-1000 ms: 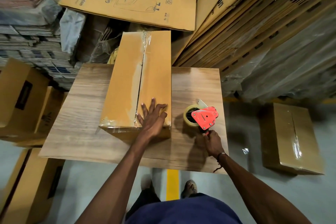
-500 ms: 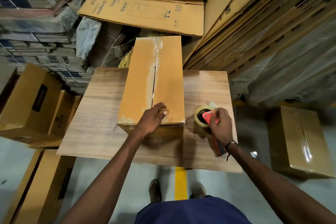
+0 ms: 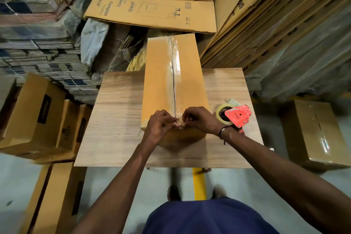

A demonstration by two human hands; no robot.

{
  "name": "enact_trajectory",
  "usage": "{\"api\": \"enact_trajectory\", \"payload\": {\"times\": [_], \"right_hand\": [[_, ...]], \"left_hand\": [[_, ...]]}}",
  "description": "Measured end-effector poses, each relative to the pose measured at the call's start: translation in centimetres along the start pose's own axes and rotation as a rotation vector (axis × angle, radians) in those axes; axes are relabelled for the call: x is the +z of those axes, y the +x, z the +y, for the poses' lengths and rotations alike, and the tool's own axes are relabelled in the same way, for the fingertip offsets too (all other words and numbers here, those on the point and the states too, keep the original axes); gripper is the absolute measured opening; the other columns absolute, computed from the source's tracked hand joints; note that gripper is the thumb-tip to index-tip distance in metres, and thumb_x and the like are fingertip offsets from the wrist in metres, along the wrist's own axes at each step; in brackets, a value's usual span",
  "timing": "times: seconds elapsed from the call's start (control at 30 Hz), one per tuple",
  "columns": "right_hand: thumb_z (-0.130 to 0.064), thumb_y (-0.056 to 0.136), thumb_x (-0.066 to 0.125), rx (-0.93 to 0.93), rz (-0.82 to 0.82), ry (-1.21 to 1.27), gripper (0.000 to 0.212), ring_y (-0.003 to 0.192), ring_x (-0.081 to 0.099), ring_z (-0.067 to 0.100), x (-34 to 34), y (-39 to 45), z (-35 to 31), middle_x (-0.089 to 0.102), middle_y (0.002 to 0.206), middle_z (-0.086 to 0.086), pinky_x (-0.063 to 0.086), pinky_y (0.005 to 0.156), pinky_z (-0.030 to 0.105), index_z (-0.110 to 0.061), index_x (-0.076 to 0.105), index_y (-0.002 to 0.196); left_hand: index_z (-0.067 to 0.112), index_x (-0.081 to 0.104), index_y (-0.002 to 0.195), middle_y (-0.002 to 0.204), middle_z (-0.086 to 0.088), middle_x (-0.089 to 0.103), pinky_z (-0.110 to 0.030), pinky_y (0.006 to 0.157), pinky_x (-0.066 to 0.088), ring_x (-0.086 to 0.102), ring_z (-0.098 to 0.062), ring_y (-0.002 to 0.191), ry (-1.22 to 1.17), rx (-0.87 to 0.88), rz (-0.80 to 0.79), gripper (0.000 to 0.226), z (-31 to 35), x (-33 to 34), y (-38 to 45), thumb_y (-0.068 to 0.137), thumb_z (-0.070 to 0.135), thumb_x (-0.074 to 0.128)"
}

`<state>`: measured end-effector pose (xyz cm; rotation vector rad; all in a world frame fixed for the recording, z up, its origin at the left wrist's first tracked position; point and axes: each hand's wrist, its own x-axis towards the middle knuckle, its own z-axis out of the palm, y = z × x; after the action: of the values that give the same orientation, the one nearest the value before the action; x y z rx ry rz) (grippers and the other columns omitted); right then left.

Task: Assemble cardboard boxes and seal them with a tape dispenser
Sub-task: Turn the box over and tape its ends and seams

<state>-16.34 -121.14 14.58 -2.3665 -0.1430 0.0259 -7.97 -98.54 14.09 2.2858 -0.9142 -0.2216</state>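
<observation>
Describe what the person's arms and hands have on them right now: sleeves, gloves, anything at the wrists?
Both forearms are bare, with no sleeves in view. The left hand and the right hand wear no gloves. The right wrist carries a thin dark cord bracelet with a short hanging end. The left wrist shows nothing worn.

Both arms are bare to above the elbow, no sleeves in view. A dark beaded wristband (image 3: 223, 130) with a short dangling cord circles the right wrist. A navy blue garment (image 3: 207, 216) covers the torso, and dark shoes (image 3: 173, 193) show below
</observation>
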Motion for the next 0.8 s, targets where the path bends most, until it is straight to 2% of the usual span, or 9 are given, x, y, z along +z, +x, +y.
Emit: {"api": "enact_trajectory", "payload": {"times": [0.1,0.2,0.33,0.43,0.5,0.57,0.63,0.7,0.8], "right_hand": [[-0.017,0.092,0.075,-0.023,-0.012,-0.091,0.015,0.086,0.055,0.012,0.0,-0.3,-0.3,0.063,0.098,-0.006,0.047,0.073,0.030,-0.020,0.067,0.104],[-0.034,0.101,0.066,-0.072,-0.045,-0.207,0.022,0.094,0.052,0.013,-0.2,-0.8,-0.5,0.060,0.110,-0.002,0.041,0.076,0.027,-0.020,0.063,0.117],[-0.043,0.105,0.055,-0.145,-0.103,-0.322,0.038,0.102,0.052,0.018,-0.5,-0.7,-0.8,0.060,0.119,0.006,0.046,0.085,0.032,-0.013,0.059,0.129],[-0.036,0.107,0.056,-0.198,-0.184,-0.347,0.037,0.109,0.050,0.020,-1.0,-0.8,-0.2,0.058,0.125,0.008,0.043,0.092,0.031,-0.010,0.056,0.132],[-0.032,0.106,0.057,-0.200,-0.208,-0.319,0.035,0.110,0.050,0.021,-1.6,-1.0,0.1,0.057,0.126,0.007,0.041,0.092,0.031,-0.010,0.055,0.133],[-0.026,0.103,0.063,-0.171,-0.217,-0.315,0.032,0.110,0.051,0.021,-1.9,-1.1,-0.1,0.058,0.125,0.005,0.043,0.091,0.033,-0.014,0.055,0.132],[-0.023,0.097,0.069,-0.121,-0.208,-0.371,0.035,0.108,0.053,0.021,-1.8,-0.6,-1.0,0.058,0.124,0.003,0.048,0.087,0.036,-0.019,0.056,0.130],[-0.032,0.096,0.070,-0.093,-0.176,-0.430,0.038,0.103,0.058,0.023,-1.3,0.2,-2.2,0.059,0.120,0.002,0.050,0.080,0.037,-0.020,0.057,0.129],[-0.043,0.095,0.069,-0.094,-0.169,-0.504,0.042,0.094,0.062,0.026,-1.2,1.1,-3.1,0.061,0.114,0.002,0.050,0.074,0.038,-0.019,0.056,0.127]], "left_hand": [[0.027,0.080,0.113,0.095,0.015,0.058,-0.029,0.074,0.041,0.052,-0.010,0.092,0.079,0.068,-0.018,0.023,-0.5,0.1,0.2,0.089,0.028,0.079],[0.020,0.076,0.119,0.102,-0.001,0.063,-0.032,0.075,0.036,0.057,-0.023,0.094,0.246,0.210,-0.046,0.030,-1.1,0.6,0.2,0.090,0.027,0.079],[0.011,0.072,0.115,0.098,-0.012,0.063,-0.037,0.060,0.047,0.061,-0.030,0.083,0.470,0.458,-0.037,0.042,-2.0,1.2,0.3,0.079,0.024,0.090],[0.011,0.065,0.130,0.104,-0.013,0.059,-0.041,0.065,0.050,0.058,-0.030,0.089,0.496,0.548,-0.040,0.050,-3.1,0.6,-0.2,0.084,0.016,0.083],[0.014,0.057,0.140,0.111,-0.011,0.056,-0.042,0.071,0.050,0.054,-0.028,0.097,0.466,0.538,-0.092,0.056,-3.6,-0.1,-0.3,0.088,0.009,0.078],[0.017,0.057,0.142,0.113,-0.009,0.056,-0.042,0.077,0.047,0.052,-0.025,0.099,0.387,0.454,-0.147,0.055,-3.0,-0.7,-0.5,0.091,0.009,0.076],[0.019,0.061,0.138,0.112,-0.006,0.058,-0.040,0.081,0.043,0.052,-0.023,0.101,0.323,0.330,-0.173,0.048,-1.5,-0.9,-0.6,0.092,0.024,0.076],[0.017,0.062,0.132,0.111,-0.007,0.059,-0.037,0.080,0.041,0.055,-0.025,0.100,0.337,0.260,-0.154,0.044,0.1,-0.6,-0.3,0.093,0.033,0.073],[0.014,0.057,0.133,0.112,-0.009,0.061,-0.032,0.076,0.034,0.056,-0.028,0.100,0.386,0.220,-0.156,0.039,1.4,-0.3,0.2,0.097,0.023,0.067]]}}
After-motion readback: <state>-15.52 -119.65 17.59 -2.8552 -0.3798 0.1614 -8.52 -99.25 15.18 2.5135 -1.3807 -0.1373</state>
